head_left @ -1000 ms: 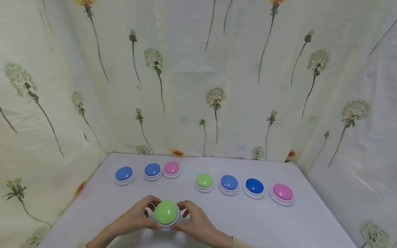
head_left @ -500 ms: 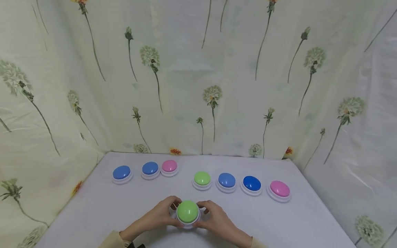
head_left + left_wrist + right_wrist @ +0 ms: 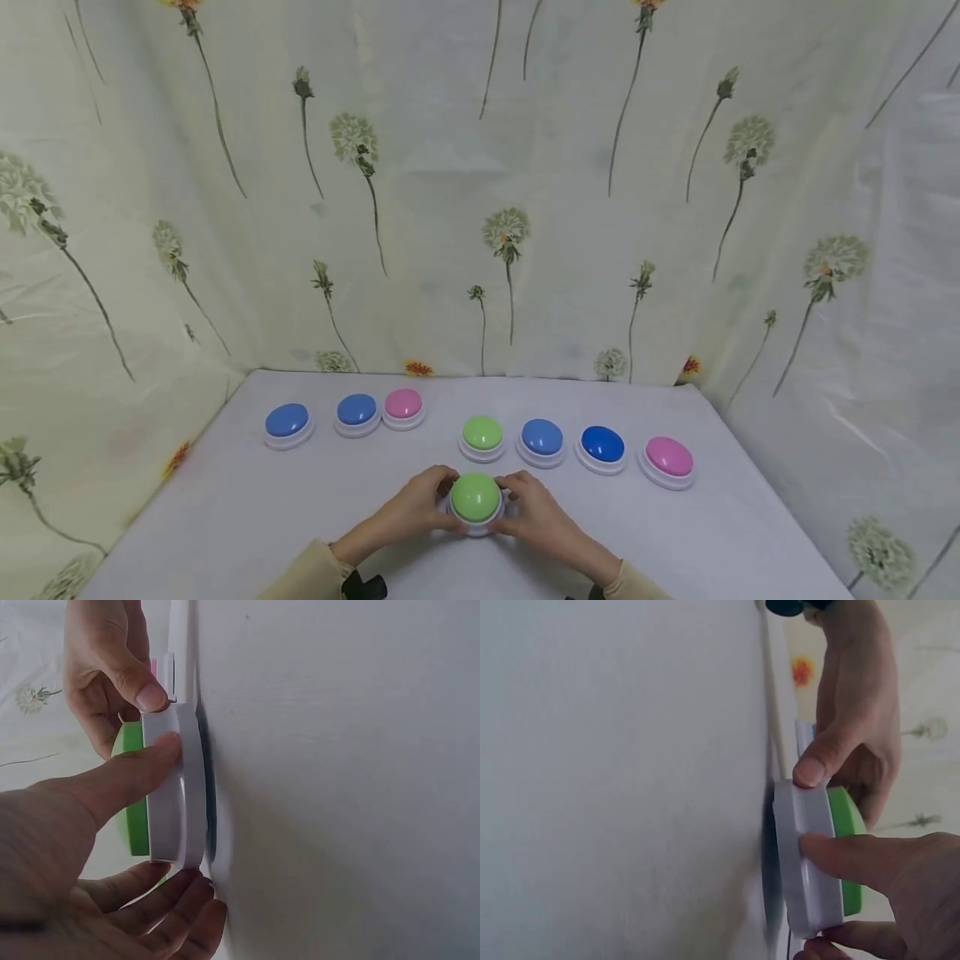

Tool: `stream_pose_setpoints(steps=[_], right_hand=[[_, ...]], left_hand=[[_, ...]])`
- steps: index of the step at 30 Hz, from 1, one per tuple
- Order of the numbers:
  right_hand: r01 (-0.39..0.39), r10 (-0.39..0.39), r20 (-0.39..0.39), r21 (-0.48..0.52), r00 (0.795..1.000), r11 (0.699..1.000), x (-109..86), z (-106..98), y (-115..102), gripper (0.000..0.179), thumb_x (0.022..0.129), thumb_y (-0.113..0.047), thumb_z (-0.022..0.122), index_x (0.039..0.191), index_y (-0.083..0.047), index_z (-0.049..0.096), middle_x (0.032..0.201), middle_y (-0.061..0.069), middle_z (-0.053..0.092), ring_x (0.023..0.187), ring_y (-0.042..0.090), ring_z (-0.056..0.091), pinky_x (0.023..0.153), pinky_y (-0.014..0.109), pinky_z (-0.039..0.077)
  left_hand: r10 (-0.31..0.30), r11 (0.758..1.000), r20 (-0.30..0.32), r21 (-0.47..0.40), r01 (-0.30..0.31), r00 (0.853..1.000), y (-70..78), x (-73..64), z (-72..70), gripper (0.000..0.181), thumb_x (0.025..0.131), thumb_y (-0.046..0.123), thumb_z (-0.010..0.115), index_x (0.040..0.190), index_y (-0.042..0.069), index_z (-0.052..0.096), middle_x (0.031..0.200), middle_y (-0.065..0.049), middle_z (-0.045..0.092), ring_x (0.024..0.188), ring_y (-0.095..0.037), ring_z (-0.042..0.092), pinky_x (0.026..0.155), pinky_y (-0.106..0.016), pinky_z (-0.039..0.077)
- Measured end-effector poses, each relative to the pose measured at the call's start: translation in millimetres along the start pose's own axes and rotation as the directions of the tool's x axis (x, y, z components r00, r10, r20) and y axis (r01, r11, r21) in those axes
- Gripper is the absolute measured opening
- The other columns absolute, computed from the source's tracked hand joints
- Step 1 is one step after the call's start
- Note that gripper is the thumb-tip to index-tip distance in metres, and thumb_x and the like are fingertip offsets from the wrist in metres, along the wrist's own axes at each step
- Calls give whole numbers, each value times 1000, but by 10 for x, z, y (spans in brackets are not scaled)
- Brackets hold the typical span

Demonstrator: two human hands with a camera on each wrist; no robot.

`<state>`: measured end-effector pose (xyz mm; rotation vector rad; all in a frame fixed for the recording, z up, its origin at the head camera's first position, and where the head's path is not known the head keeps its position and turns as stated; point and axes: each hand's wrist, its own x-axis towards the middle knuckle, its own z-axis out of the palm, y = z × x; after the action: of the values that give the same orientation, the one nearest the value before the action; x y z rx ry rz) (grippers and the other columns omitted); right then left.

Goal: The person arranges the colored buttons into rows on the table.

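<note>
Between my two hands is a round push button [image 3: 476, 497] with a green dome and a white base. My left hand [image 3: 420, 502] grips its left side, thumb on the near face of the base and fingers curled behind. From the right, my right hand [image 3: 538, 514] holds it the same way. In the left wrist view the white base [image 3: 174, 787] stands close over the table, a dark shadow along its underside. The right wrist view shows my right thumb [image 3: 832, 851] pressed on the rim. Just behind it on the table sits another green button [image 3: 482, 433].
Right of that green button stand a light blue button [image 3: 542, 438], a dark blue button [image 3: 602, 446] and a pink button [image 3: 669, 457]. Farther left are two blue buttons [image 3: 287, 421] and a pink one [image 3: 402, 405]. A flowered curtain [image 3: 450, 208] encloses the white table [image 3: 262, 517].
Both hands have carried the green button to the right and then slightly away from me, nearer the row. It has come down closer to the table. The other buttons keep their places.
</note>
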<state>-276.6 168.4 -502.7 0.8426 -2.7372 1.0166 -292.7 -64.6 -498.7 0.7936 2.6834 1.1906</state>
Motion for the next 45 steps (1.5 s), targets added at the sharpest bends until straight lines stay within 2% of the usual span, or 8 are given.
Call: stream_pose_setpoints(steps=[6,16,25,31,35,40,45], right_hand=[[-6,6,33,14,999,1000,48,-21,90,60,68,-28,77,120,-7,56,105,4,56,96,18,54,80,31,48],[-5,4,75,13,997,1000,69,-23,132,56,74,-21,73,123,-2,52,107,6,55,91,16,55,78,30,49],[-17,17,63,10,998,1000,69,-23,128,59,72,-19,73,124,-2,51,108,6,54,92,17,54,80,31,48],[-77,76,62,19,995,997,37,-6,79,79,69,-47,73,130,-5,45,115,6,52,100,18,52,84,35,47],[-85,85,-12,1,996,996,10,-1,-14,86,65,-58,71,132,-11,44,122,6,48,108,22,48,87,42,44],[-49,46,-103,-28,994,998,-18,26,-133,77,65,-57,71,127,-20,48,121,-3,46,113,18,45,90,44,42],[-47,47,-52,2,998,999,-48,63,-283,65,69,-53,70,125,-27,49,121,-8,45,112,16,44,90,43,43]], left_hand=[[3,1000,-18,-7,-3,1000,18,72,32,67,61,34,82,114,4,53,104,-2,56,97,-17,53,86,-32,44],[29,1000,-35,1,-29,999,-22,116,56,64,62,38,80,111,4,56,102,-1,56,97,-18,53,87,-34,43],[-4,1000,-27,-26,3,1000,-28,130,60,66,62,38,80,113,5,54,104,-1,54,99,-18,52,89,-35,42],[-12,1000,19,4,12,1000,-27,67,65,78,65,44,77,123,1,48,112,-7,51,105,-22,48,92,-41,40],[-17,1000,15,-15,17,1000,-40,-9,44,85,68,48,73,129,-2,41,117,-12,50,109,-26,47,93,-42,40],[-27,997,25,-65,28,999,-56,-104,-41,74,74,45,70,129,3,43,119,-11,49,110,-27,47,90,-42,42],[-10,996,53,-91,15,999,-86,-199,-133,64,77,42,68,127,10,46,120,-6,51,110,-23,48,85,-35,45]])
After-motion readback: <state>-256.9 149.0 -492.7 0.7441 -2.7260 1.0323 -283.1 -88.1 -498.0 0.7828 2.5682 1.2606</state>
